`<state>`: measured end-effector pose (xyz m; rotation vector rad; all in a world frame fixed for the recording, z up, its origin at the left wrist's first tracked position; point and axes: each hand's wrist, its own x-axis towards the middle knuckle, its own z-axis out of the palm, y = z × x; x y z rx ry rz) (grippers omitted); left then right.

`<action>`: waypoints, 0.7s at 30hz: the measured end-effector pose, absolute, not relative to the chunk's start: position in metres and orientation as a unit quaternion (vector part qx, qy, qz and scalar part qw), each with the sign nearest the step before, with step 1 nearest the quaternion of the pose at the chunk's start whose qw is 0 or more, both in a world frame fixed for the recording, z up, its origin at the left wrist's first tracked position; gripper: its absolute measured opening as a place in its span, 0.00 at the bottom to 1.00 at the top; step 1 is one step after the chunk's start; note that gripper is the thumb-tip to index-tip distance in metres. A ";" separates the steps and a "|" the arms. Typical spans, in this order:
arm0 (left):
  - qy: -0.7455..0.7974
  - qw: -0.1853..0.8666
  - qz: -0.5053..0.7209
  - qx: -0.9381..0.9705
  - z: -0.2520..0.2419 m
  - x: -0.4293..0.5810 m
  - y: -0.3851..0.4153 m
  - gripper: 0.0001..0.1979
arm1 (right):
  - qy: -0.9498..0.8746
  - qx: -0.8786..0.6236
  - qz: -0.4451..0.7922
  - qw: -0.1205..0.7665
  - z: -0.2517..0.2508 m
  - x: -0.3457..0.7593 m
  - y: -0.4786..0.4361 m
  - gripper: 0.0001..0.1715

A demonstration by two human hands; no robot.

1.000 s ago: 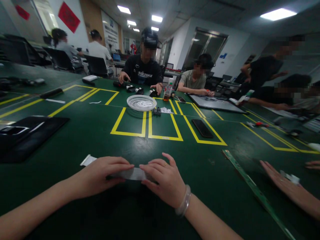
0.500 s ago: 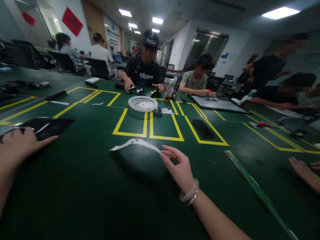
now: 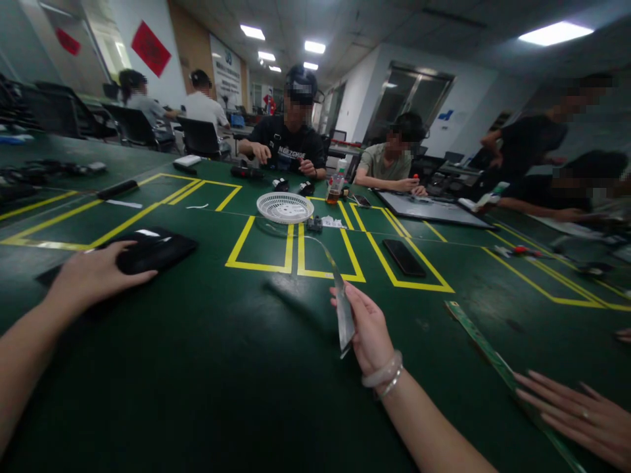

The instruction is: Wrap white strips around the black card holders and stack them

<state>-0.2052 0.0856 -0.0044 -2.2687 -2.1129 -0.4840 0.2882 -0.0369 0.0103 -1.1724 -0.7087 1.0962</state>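
My left hand (image 3: 96,269) is on a flat, glossy black thing (image 3: 162,253) at the left of the table. Its fingers curl over the top and the thumb sticks out along the near edge. What this black thing is, I cannot tell. Between thumb and fingers, my right hand (image 3: 367,322) pinches a thin, pale, see-through strip (image 3: 345,315). The strip's wide end hangs down below the fingers, and its thin far part curves up and away toward the white basket. Beneath it, a shadow falls on the green tabletop.
Another person's hand (image 3: 576,410) lies at a long green circuit board (image 3: 486,348) on the right. Farther off are a white round basket (image 3: 284,207), a black phone (image 3: 403,257), a bottle (image 3: 335,186) and yellow tape outlines. Several people sit around.
My left hand and the black thing have shifted right. My right hand has turned the strip from lying leftward to hanging upright. The other person's hand has come in to the circuit board.
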 end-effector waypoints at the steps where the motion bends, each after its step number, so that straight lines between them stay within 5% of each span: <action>1: -0.661 0.004 -0.144 -0.736 -0.003 -0.184 0.084 0.49 | -0.302 -0.512 0.484 0.641 0.011 0.289 -0.037 0.26; 6: -0.457 -0.045 -0.187 -0.869 0.005 -0.070 0.047 0.38 | -0.278 -0.505 0.494 0.651 0.011 0.292 -0.034 0.23; 12: -0.273 -0.121 -0.146 -0.943 0.002 -0.005 -0.006 0.42 | -0.316 -0.505 0.476 0.647 0.010 0.290 -0.035 0.22; 21: -0.284 -0.074 -0.155 -0.943 -0.010 -0.002 0.000 0.45 | -0.489 -0.498 0.384 0.604 0.008 0.286 -0.041 0.23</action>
